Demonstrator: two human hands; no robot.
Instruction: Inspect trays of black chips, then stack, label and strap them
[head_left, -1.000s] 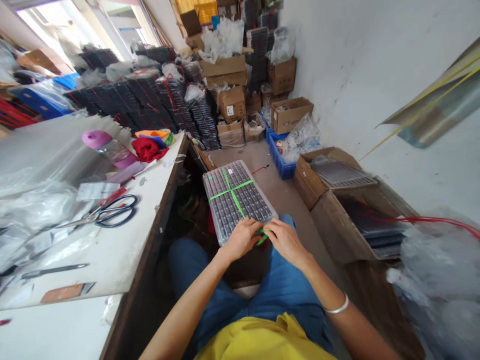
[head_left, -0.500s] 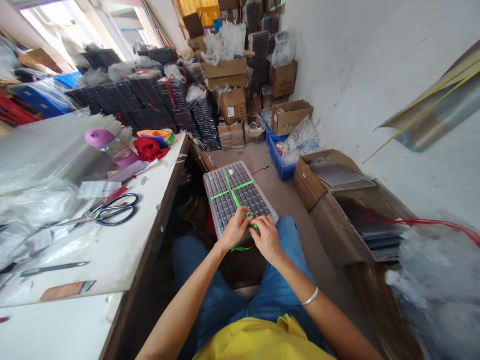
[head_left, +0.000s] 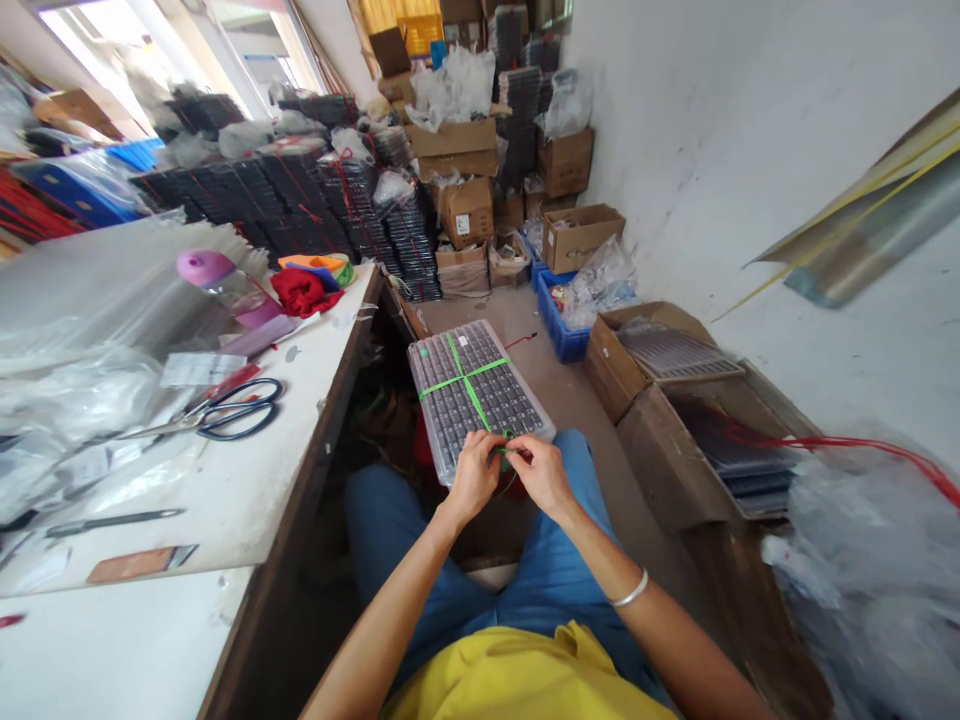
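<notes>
A stack of plastic trays filled with rows of small dark pieces [head_left: 491,397] rests tilted in front of my knees. Green strap [head_left: 463,377] runs across its top in a cross. At the near edge of the stack, my left hand [head_left: 475,470] pinches the green strap. My right hand [head_left: 541,470] grips the strap close beside it, thumb and finger together. The fingertips of both hands almost meet at a bunched piece of strap. Exactly how the strap is looped there is partly hidden by the fingers.
On the table [head_left: 292,480] to my left lie scissors [head_left: 238,410], a blade tool [head_left: 142,564], a pen [head_left: 112,523] and a pink bottle [head_left: 229,285]. Open cardboard boxes [head_left: 645,440] and a blue crate [head_left: 564,325] line the right. Wrapped stacks [head_left: 300,195] stand behind.
My hands have drawn slightly lower and closer together at the strap. The loose green loop below them hangs differently. The tray stack has barely moved.
</notes>
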